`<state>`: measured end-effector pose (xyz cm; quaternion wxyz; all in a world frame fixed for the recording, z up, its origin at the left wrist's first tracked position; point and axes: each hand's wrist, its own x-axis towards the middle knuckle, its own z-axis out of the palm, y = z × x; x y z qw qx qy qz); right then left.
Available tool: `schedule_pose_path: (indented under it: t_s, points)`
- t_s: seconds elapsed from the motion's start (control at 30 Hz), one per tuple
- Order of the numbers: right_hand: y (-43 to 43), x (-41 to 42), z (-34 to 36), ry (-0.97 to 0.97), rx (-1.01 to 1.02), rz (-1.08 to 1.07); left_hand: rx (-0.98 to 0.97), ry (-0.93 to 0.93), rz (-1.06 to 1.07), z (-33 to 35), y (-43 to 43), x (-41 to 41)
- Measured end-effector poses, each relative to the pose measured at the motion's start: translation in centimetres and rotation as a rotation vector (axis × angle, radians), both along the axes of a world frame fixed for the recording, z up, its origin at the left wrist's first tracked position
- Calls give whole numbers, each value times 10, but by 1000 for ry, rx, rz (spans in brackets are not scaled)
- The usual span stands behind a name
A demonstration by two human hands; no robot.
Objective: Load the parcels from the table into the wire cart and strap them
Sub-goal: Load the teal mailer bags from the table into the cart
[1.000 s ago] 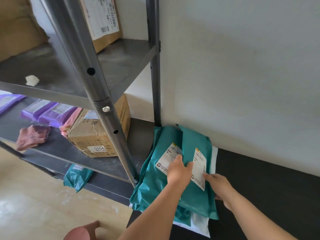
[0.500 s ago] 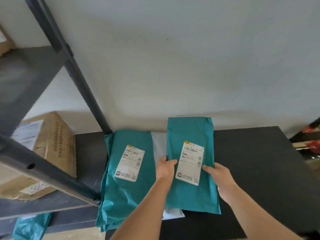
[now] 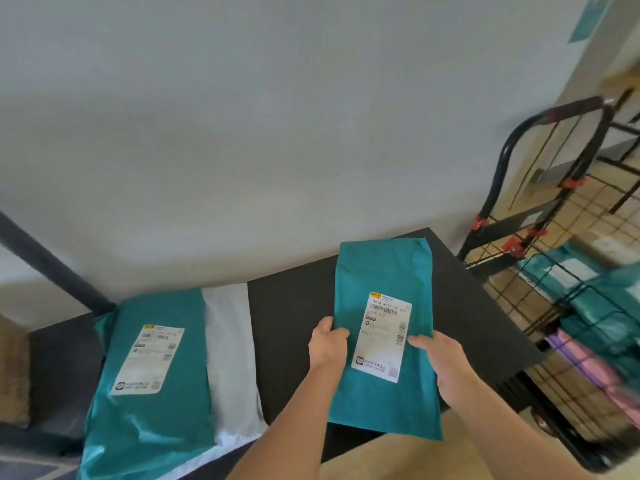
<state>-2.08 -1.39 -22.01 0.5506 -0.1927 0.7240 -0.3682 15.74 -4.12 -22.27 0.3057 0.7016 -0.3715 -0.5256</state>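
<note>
A teal mailer parcel [image 3: 382, 271] with a white label is held above the black table [image 3: 287, 317]. My left hand [image 3: 327, 344] grips its left edge and my right hand [image 3: 441, 358] grips its right edge, thumbs on top. A second teal parcel [image 3: 152, 368] with a label lies on the table's left end, on top of a white parcel [image 3: 232, 348]. The black wire cart [image 3: 540, 216] with red clips stands at the right, holding several teal parcels [image 3: 602, 306] and pink and purple ones [image 3: 581, 358].
A dark shelf post [image 3: 45, 265] slants up at the left, with a cardboard box [image 3: 12, 368] beside it. A pale wall runs behind the table. Tan floor shows under the table's front edge.
Both hands have lifted the teal parcel off the stack and carried it to the right over the table. The view has swung right, bringing the wire cart into sight.
</note>
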Motion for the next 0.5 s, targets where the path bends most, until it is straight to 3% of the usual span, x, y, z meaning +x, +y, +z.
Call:
schedule_pose_path:
  t_s: [0.5]
  points:
    - [66, -211, -6, -69, 3, -130, 10, -33, -192, 0, 46, -216]
